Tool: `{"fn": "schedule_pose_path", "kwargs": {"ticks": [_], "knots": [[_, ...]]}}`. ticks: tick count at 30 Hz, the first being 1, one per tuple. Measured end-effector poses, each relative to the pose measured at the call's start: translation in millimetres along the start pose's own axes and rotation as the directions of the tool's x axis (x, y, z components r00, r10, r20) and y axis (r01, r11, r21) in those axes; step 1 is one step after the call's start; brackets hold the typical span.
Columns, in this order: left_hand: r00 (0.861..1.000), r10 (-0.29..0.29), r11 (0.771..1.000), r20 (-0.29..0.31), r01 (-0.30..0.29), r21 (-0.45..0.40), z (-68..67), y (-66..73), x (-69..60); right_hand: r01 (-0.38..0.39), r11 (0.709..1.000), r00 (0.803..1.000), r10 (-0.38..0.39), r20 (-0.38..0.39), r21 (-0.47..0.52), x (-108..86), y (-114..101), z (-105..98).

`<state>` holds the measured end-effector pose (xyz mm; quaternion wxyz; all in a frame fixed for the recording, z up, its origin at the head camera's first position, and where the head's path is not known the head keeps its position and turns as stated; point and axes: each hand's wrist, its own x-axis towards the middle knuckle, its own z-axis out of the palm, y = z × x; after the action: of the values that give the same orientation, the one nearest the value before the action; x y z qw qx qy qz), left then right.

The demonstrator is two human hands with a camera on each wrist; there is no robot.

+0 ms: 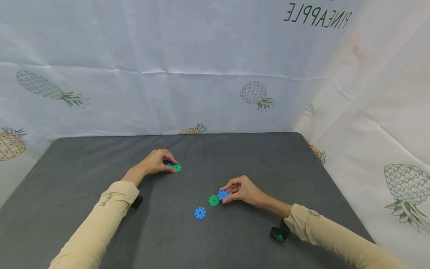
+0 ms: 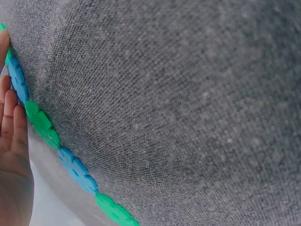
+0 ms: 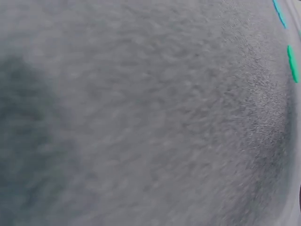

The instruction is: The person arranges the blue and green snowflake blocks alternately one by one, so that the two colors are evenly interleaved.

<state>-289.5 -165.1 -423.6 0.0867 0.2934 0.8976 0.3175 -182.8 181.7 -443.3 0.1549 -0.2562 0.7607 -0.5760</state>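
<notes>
In the head view my left hand pinches a green notched disc between thumb and fingers; a blue disc shows behind the fingers. The left wrist view has a row of alternating discs, among them a blue one, a green one and another blue one, running beside the left hand. My right hand pinches a blue disc at the right of a green disc; whether these two are joined I cannot tell. A separate blue disc lies nearer me.
A dark grey cloth-covered table lies under both hands. Behind it and at the right hangs a white curtain printed with pineapples. A black wrist device sits below the right cuff, and another by the left cuff.
</notes>
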Motion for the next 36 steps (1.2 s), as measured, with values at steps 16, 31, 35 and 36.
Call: {"fn": "schedule_pose_path", "kwargs": {"ticks": [16, 31, 35, 36], "knots": [[1.000, -0.004, 1.000, -0.002, 0.004, 0.002, 0.4, 0.4, 0.9, -0.042, 0.985, 0.992, 0.061, -0.109, 0.166, 35.9, -3, 9], [1.000, -0.015, 1.000, -0.007, 0.015, 0.024, 0.6, 1.2, 1.5, -0.128, 0.976, 0.984, 0.147, -0.099, 0.179, 84.9, -11, 19], [1.000, -0.024, 0.999, -0.011, 0.024, 0.022, -0.5, 2.6, 1.9, -0.164, 0.966, 0.979, 0.183, -0.085, 0.200, 95.2, -10, 22], [1.000, -0.022, 0.999, -0.011, 0.022, 0.023, -0.8, 3.1, 2.3, -0.167, 0.964, 0.978, 0.188, -0.088, 0.206, 97.5, -9, 22]]}}
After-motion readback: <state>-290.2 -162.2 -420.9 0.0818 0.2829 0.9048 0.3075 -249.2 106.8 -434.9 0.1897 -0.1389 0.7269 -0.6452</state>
